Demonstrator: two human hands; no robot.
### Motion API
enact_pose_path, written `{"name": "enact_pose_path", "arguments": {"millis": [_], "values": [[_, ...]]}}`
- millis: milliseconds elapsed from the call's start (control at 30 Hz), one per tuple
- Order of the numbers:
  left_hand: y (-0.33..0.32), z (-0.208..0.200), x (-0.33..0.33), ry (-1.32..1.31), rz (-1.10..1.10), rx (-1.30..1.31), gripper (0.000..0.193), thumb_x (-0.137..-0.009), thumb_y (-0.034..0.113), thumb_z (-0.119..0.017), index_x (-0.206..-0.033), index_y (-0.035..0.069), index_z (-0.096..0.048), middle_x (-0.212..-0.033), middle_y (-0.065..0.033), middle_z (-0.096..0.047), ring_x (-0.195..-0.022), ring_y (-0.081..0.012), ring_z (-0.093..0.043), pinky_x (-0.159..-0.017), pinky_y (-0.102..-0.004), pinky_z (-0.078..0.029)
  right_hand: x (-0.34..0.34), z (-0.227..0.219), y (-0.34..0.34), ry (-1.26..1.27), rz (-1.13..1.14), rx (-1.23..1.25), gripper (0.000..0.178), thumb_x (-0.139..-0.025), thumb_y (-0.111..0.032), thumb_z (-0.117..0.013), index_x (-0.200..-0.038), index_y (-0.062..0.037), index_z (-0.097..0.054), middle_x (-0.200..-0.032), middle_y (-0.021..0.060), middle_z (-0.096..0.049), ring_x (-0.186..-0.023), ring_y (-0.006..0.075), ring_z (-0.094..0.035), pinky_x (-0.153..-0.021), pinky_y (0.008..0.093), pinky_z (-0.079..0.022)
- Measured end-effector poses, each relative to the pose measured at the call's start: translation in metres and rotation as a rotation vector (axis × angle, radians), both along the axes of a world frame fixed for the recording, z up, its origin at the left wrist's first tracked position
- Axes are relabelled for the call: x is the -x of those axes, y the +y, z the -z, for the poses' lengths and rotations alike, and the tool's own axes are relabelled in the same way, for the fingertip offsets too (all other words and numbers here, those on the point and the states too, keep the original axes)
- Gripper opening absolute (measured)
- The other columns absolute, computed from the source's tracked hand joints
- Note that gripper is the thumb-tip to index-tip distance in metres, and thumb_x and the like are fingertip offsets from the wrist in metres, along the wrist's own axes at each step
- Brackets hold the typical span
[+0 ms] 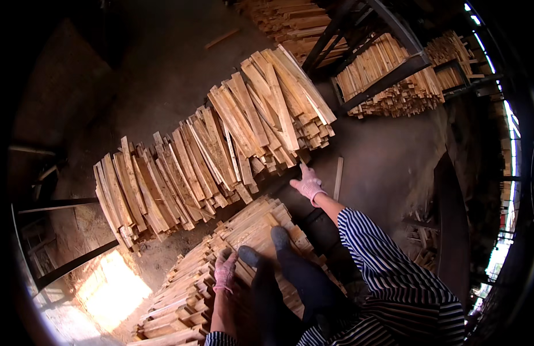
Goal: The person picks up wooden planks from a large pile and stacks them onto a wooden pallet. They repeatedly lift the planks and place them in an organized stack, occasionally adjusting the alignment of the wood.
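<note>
My right hand (308, 184), in a pale pink work glove, reaches out beside the near right edge of a long stack of rough wooden slats (186, 167). Its thumb and fingers are spread, with nothing held in them. Lower down, my left hand (225, 269), gloved as well, hangs over a second pile of wooden slats (180, 300). The fingers of that hand are slightly bent and hold nothing that I can see. Both my feet, in dark grey shoes (249, 255), stand on this second pile.
A single slat (339, 179) lies on the dark floor right of my right hand. Farther back stand more slat stacks (388, 81), near dark metal beams (388, 83). Another loose slat (222, 38) lies on the far floor. Bright sunlight falls on the ground (114, 288) at lower left.
</note>
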State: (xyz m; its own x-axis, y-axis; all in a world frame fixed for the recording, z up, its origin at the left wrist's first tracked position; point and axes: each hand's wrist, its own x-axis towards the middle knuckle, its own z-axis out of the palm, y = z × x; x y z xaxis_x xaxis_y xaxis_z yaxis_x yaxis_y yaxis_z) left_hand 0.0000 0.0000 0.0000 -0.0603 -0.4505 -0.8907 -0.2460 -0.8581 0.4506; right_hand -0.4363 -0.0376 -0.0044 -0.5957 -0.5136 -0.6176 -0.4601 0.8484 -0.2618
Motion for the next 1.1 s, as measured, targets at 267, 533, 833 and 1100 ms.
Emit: {"name": "enact_pose_path", "arguments": {"millis": [267, 533, 833, 1100], "values": [[-0.188, 0.25, 0.147, 0.393, 0.025, 0.168, 0.057, -0.099, 0.046, -0.064, -0.139, 0.007, -0.054, -0.113, -0.0049, -0.065, -0.098, -0.0152, -0.06, -0.085, -0.0332, -0.051, 0.099, 0.169, -0.183, 0.346, -0.03, 0.026, 0.114, -0.08, -0.043, -0.082, -0.163, -0.0155, -0.008, -0.162, 0.0216, -0.029, -0.141, 0.0401, -0.045, -0.105, 0.0494, -0.048], [-0.307, 0.318, 0.366, 1.073, 0.126, 0.089, 0.06, -0.099, 0.063, -0.053, -0.125, 0.009, -0.053, -0.101, -0.0035, -0.063, -0.099, -0.0222, -0.061, -0.09, -0.0413, -0.048, 0.186, 0.169, -0.17, -0.039, -0.174, 0.528, 0.094, -0.078, -0.02, -0.083, -0.152, 0.006, -0.03, -0.14, 0.028, -0.055, -0.128, 0.0361, -0.056, -0.114, 0.0422, -0.042], [-0.326, 0.307, 0.521, 0.841, 0.207, 0.101, 0.046, -0.097, 0.05, -0.06, -0.116, 0.008, -0.056, -0.084, -0.0129, -0.064, -0.075, -0.0315, -0.069, -0.065, -0.0523, -0.058, 0.211, 0.216, -0.246, 0.332, -0.134, 0.077, 0.096, -0.083, -0.058, -0.068, -0.157, -0.0098, -0.031, -0.154, 0.0333, -0.038, -0.137, 0.0454, -0.047, -0.109, 0.0518, -0.044], [-0.345, 0.328, 0.49, 0.873, 0.072, 0.052, 0.02, -0.095, 0.014, -0.054, -0.106, -0.003, -0.049, -0.094, -0.0203, -0.063, -0.075, -0.0324, -0.071, -0.063, -0.0427, -0.066, 0.158, 0.215, -0.242, 0.318, -0.053, 0.207, 0.084, -0.077, -0.036, -0.083, -0.144, -0.0058, -0.043, -0.131, 0.027, -0.06, -0.119, 0.0364, -0.064, -0.097, 0.0484, -0.055]]}}
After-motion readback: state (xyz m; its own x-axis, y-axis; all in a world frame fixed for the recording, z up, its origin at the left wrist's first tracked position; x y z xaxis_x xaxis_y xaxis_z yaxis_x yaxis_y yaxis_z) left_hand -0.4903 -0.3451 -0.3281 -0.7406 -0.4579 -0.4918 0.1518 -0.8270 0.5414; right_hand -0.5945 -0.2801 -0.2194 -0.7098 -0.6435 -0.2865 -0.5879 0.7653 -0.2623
